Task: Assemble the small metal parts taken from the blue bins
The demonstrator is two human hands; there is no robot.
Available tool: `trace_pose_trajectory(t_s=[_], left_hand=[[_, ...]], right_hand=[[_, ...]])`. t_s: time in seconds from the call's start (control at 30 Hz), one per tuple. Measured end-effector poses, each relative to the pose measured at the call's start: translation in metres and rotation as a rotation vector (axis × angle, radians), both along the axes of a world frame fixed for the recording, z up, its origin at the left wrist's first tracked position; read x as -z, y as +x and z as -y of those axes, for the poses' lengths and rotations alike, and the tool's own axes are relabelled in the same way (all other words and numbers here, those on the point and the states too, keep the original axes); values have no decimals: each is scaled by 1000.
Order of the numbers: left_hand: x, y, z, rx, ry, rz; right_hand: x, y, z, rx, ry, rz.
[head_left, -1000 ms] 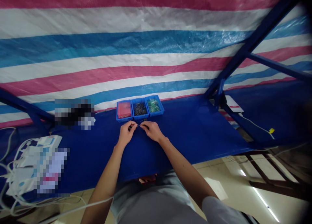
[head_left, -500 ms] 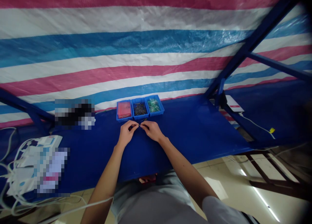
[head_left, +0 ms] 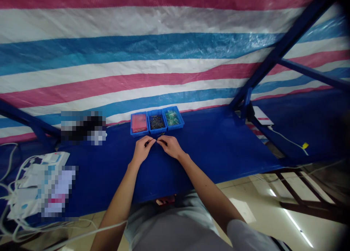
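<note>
My left hand (head_left: 142, 149) and my right hand (head_left: 170, 146) meet fingertip to fingertip over the blue table (head_left: 213, 145). Both are closed in a pinch; whatever sits between the fingertips is too small to name. Just beyond them stand three blue bins in a row. The left bin (head_left: 131, 129) holds flat pinkish-red pieces (head_left: 139, 122). Dark metal screw-like pieces (head_left: 156, 122) fill the middle one. In the right bin lie green and clear small packets (head_left: 172, 117). A few thin dark pieces (head_left: 161, 134) lie on the table by my right fingers.
At the left lie white power strips (head_left: 58, 158) with tangled cables, beside a blurred-out item (head_left: 61, 189). Another pixelated dark object (head_left: 87, 127) is at the back left. A white device (head_left: 262, 115) with a cable lies at the right, past a blue frame post (head_left: 262, 72).
Both hands stay almost in the same place, with only a slight shift of the fingertips. The bins have not moved.
</note>
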State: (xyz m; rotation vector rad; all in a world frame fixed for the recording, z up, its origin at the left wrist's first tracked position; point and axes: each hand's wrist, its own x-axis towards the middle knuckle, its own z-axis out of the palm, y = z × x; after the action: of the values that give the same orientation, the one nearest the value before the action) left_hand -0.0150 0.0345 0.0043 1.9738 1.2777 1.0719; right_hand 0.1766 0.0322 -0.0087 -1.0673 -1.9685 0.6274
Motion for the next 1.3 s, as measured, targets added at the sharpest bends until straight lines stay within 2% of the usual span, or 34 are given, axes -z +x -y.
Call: trace_pose_trajectory(t_s=[0.17,0.47,1.3], left_hand=[[0,-1,0,9,-18,-38],[0,-1,-1,-14,-71,31],[3,-1,-1,11,-40,-47]], right_hand=[[-2,0,0,-10,-1,6],[0,0,-1,7,-19,3],[0,0,0,7,-18,17]])
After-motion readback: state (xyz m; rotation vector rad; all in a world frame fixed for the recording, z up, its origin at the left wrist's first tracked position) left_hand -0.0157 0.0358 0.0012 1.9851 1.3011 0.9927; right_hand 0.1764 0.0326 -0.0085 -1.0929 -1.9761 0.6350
